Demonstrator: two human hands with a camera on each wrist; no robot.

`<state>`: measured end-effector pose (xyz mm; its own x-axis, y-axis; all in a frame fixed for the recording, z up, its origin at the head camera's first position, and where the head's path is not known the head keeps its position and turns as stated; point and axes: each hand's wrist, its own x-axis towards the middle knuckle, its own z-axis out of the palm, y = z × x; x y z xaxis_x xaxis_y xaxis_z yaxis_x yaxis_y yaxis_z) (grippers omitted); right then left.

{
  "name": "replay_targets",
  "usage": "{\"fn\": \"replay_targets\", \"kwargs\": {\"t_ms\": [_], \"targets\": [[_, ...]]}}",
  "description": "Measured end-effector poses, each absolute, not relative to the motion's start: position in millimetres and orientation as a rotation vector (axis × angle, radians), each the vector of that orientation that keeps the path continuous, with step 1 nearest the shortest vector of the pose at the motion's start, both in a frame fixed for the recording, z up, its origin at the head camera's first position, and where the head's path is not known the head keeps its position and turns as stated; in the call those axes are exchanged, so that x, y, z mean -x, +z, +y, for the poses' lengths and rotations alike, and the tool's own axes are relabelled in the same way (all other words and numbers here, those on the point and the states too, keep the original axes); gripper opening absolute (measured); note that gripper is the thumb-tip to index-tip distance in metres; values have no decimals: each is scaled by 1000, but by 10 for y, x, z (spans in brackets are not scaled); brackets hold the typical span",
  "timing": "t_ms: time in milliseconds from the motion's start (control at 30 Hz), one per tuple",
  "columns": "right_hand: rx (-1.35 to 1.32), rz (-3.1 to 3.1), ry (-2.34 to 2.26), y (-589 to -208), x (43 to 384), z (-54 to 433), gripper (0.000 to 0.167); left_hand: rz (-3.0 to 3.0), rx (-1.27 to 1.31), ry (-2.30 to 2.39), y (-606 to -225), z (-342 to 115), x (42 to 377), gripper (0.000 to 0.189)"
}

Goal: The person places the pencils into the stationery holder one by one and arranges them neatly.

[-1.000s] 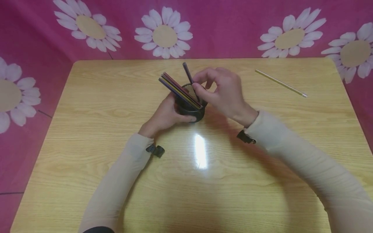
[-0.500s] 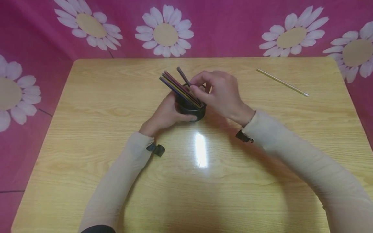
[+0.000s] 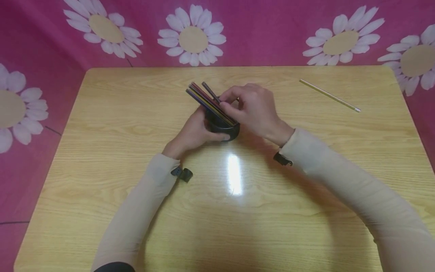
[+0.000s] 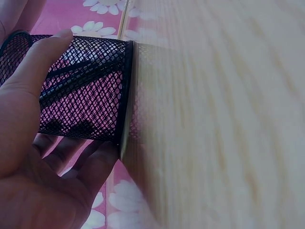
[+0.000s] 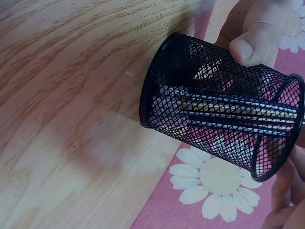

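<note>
A black mesh pencil cup (image 3: 232, 133) stands at the back middle of the table, with my left hand (image 3: 192, 130) gripping it from the left. The left wrist view has that thumb and fingers on either side of the mesh cup (image 4: 86, 90). Several coloured pencils (image 3: 205, 102) lean to the left inside it. My right hand (image 3: 255, 107) pinches a dark pencil (image 3: 209, 90) between thumb and forefinger, over the cup's rim. Its upper end slants left beside the others. Through the mesh in the right wrist view, pencils (image 5: 224, 112) show; their lower ends are partly hidden.
A pale, gold-toned pencil (image 3: 329, 95) lies alone on the wooden table (image 3: 217, 226) at the back right. Behind the table's far edge hangs a magenta cloth (image 3: 261, 34) with white daisies.
The dark pencil has tilted further left and its top has sunk lower, towards the other pencils. My right hand has moved slightly left with it. The left hand and cup have barely moved.
</note>
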<state>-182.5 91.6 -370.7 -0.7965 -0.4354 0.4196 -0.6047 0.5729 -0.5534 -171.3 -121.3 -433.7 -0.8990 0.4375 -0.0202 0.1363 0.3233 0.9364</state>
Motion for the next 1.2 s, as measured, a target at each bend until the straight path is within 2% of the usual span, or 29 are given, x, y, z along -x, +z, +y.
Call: {"fn": "replay_targets", "kwargs": {"t_ms": [900,1200], "targets": [[-839,-2668,973,-3737,1881,773,18,2313,-570,1616,-4384,-1223,1741,102],[-848,-2661,978,-3763,1881,763,19,2309,-563,1614,-4395,-1235,1736,96]]}}
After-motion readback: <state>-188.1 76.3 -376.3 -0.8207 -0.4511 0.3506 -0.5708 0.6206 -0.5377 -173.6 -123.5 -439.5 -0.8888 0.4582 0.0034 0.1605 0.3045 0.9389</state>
